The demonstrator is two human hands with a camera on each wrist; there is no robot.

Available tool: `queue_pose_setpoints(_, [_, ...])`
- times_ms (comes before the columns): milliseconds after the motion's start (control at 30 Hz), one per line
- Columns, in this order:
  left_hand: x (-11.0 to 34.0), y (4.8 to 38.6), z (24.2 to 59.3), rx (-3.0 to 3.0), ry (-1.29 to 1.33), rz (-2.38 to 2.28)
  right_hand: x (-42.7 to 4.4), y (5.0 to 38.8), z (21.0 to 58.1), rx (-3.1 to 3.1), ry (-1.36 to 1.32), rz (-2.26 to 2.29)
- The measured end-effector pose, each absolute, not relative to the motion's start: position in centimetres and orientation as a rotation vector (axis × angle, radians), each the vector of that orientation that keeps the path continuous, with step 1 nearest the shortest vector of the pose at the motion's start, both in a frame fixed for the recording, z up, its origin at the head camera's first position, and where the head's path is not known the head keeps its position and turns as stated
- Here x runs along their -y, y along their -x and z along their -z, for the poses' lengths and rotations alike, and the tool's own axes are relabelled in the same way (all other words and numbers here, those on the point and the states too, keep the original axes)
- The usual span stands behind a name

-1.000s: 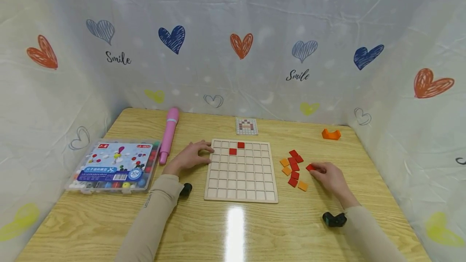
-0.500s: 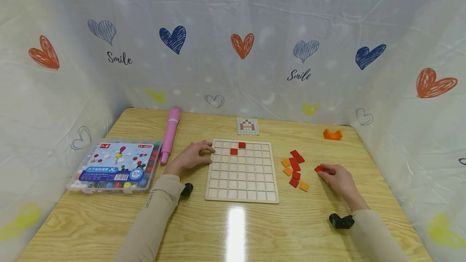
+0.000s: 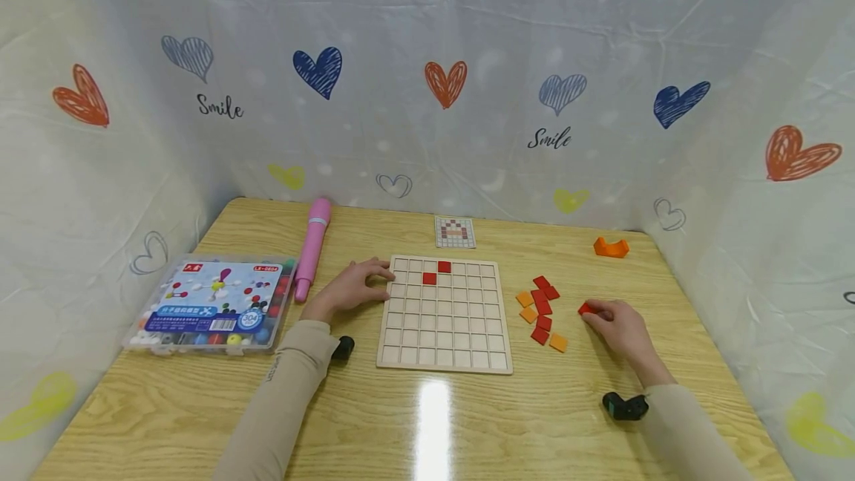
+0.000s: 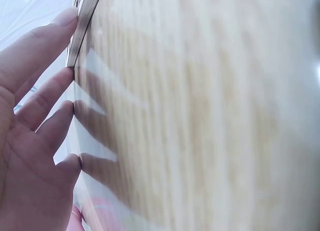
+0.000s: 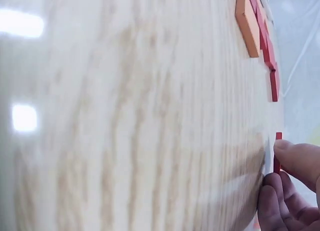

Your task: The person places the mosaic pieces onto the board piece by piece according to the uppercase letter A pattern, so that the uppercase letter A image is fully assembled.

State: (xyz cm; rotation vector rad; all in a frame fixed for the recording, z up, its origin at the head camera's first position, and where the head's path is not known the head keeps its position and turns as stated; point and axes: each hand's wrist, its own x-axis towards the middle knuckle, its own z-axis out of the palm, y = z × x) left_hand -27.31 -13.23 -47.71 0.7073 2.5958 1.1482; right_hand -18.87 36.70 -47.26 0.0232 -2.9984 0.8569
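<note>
A wooden grid board (image 3: 444, 321) lies in the middle of the table in the head view. Two red tiles, one in the top row (image 3: 444, 267) and one in the row below (image 3: 430, 278), sit in its cells. My left hand (image 3: 349, 289) rests at the board's left edge; in the left wrist view the thumb and fingers (image 4: 50, 123) are extended, with fingertips on the table and at the board's side. My right hand (image 3: 620, 326) pinches a red tile (image 5: 277, 163) between thumb and fingers, low over the table, right of the loose red tiles (image 3: 542, 303) and orange tiles (image 3: 558, 342).
A small pattern card (image 3: 455, 232) lies behind the board. On the left are a clear box of coloured balls (image 3: 210, 306) and a pink stick-like object (image 3: 312, 247). An orange curved piece (image 3: 611, 247) is at the back right. Patterned cloth (image 3: 401, 132) encloses the table.
My right hand has shifted a little to the right with the red tile, farther from the loose tiles, and then stays nearly still. My left hand keeps its place at the board.
</note>
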Motion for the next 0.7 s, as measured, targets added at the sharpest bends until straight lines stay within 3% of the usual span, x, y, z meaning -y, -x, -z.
queue_pose_setpoints(700, [13.3, 27.5, 48.0, -2.600, -0.706, -1.136, -30.3, 20.0, 45.4, 2.838, -0.167, -1.009])
